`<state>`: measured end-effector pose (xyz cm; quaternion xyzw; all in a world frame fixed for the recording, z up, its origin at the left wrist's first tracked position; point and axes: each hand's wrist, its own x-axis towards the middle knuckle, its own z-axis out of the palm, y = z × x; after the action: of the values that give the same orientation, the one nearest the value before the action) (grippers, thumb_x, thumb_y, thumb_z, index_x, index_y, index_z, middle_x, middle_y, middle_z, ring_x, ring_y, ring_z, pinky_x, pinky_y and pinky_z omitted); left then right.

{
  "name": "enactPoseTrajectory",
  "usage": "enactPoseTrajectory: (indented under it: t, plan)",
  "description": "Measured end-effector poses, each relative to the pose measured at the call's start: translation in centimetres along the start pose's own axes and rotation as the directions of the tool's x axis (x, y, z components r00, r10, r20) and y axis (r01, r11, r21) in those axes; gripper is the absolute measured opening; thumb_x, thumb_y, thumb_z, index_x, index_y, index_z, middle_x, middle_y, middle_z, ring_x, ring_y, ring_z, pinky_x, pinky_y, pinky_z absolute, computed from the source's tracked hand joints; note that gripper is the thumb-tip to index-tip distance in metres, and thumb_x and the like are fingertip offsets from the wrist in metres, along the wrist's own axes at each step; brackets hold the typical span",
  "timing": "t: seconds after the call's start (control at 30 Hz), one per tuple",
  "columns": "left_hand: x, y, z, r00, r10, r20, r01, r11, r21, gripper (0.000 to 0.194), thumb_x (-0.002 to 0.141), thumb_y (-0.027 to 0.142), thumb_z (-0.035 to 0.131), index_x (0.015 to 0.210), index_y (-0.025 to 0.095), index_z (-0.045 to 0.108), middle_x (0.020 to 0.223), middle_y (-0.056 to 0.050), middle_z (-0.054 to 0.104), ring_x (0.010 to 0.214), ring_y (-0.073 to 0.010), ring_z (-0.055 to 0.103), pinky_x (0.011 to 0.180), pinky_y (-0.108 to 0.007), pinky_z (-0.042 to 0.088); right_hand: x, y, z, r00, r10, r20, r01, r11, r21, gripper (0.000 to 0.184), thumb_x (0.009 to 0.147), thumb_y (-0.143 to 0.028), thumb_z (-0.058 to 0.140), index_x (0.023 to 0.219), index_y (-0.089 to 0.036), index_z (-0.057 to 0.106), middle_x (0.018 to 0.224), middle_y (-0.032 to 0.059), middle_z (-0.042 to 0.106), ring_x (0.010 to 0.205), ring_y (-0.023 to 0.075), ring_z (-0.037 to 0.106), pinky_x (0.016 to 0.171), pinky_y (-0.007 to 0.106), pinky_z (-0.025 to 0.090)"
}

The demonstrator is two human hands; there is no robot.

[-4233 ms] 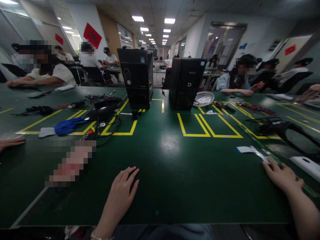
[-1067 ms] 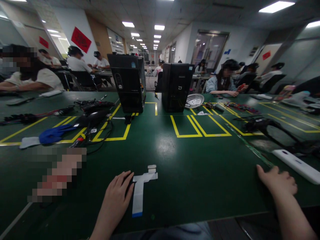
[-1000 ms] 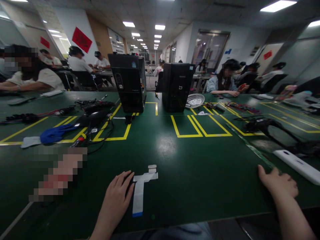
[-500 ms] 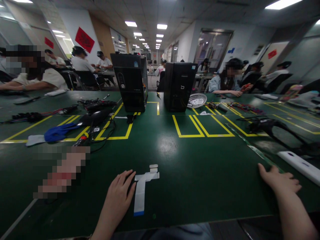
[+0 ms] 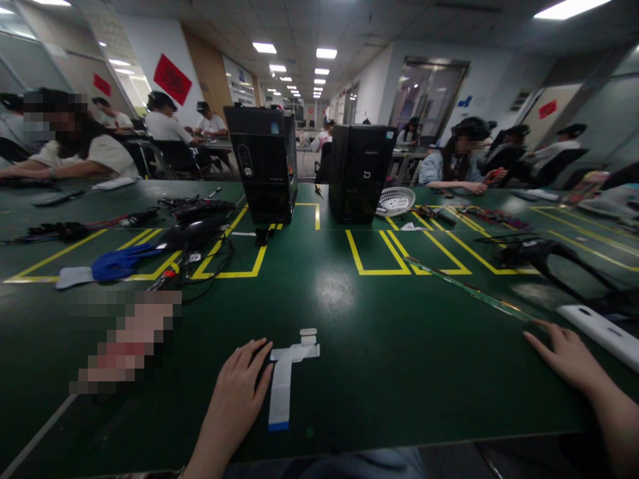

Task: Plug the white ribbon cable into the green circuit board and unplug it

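Note:
My left hand [image 5: 239, 382] lies on the green table [image 5: 389, 372] with its fingers stretched out. Its fingertips are beside a white flat ribbon cable [image 5: 282, 386] with a blue end, bent in a T-like shape; the index finger seems to touch its edge. On the right, my right hand [image 5: 569, 356] has its fingers extended and thumb apart. Those fingertips rest at the near end of a long, narrow green circuit board strip [image 5: 466, 288]. The strip runs slantwise, and its far end crosses the yellow tape lines.
Two black computer towers [image 5: 262, 163] [image 5: 362, 174] stand at the back, beside a white basket [image 5: 396, 201]. To the left lie a blue glove [image 5: 122, 261], cables and a blurred-out object [image 5: 132, 342]. A white case [image 5: 602, 334] and black frame [image 5: 564, 259] lie right. Several people sit beyond.
The ribbon cable went from beside my right hand to beside my left. In the last half second the strip's far end swung left and my right hand turned with it. My left hand stayed still.

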<state>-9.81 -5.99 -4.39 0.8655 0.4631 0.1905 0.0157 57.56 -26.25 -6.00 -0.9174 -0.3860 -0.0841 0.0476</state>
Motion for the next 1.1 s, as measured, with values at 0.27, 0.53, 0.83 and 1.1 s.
enactPoseTrajectory:
  t: [0.27,0.53,0.83,1.1]
  plan:
    - [0.0,0.1,0.1,1.0,0.009,-0.013,-0.009,1.0,-0.009,0.043,0.096,0.038,0.04,0.128,0.017,0.06,0.129,-0.012,0.059,0.12,-0.0314,0.052,0.101,-0.053,0.043,1.0,-1.9,-0.4,0.991,-0.104,0.084,0.095,0.991,0.099,0.09,0.079,-0.073,0.017,0.136,-0.012,0.051,0.129,0.0341,0.047,0.131,0.0411,0.037,0.09,0.06,0.033]
    - [-0.1,-0.1,0.2,1.0,-0.002,-0.002,0.002,1.0,-0.008,0.043,0.096,0.038,0.04,0.129,0.017,0.058,0.131,-0.011,0.057,0.122,-0.0307,0.051,0.102,-0.052,0.042,1.2,-8.9,-1.0,0.959,-0.271,0.08,0.261,0.959,0.115,0.068,0.088,-0.059,0.027,0.132,-0.016,0.055,0.132,0.0279,0.048,0.132,0.0367,0.039,0.097,0.058,0.035]
    - [0.0,-0.2,0.4,1.0,-0.003,0.015,0.002,1.0,0.005,0.044,0.097,0.038,0.038,0.13,0.017,0.057,0.132,-0.011,0.056,0.123,-0.0298,0.05,0.104,-0.051,0.04,-0.4,-19.4,-1.6,0.846,-0.526,0.087,0.512,0.847,0.143,0.068,0.089,-0.066,0.03,0.14,-0.024,0.046,0.145,0.0186,0.038,0.138,0.0355,0.029,0.105,0.062,0.03]
    - [-0.1,-0.2,0.1,0.999,-0.022,0.034,0.023,1.0,-0.011,0.045,0.097,0.039,0.037,0.131,0.017,0.057,0.132,-0.011,0.056,0.124,-0.0301,0.049,0.104,-0.052,0.041,-3.3,-27.0,-3.0,0.725,-0.681,0.102,0.658,0.729,0.186,0.073,0.089,-0.07,0.031,0.146,-0.024,0.037,0.151,0.019,0.029,0.142,0.0347,0.019,0.111,0.058,0.022]
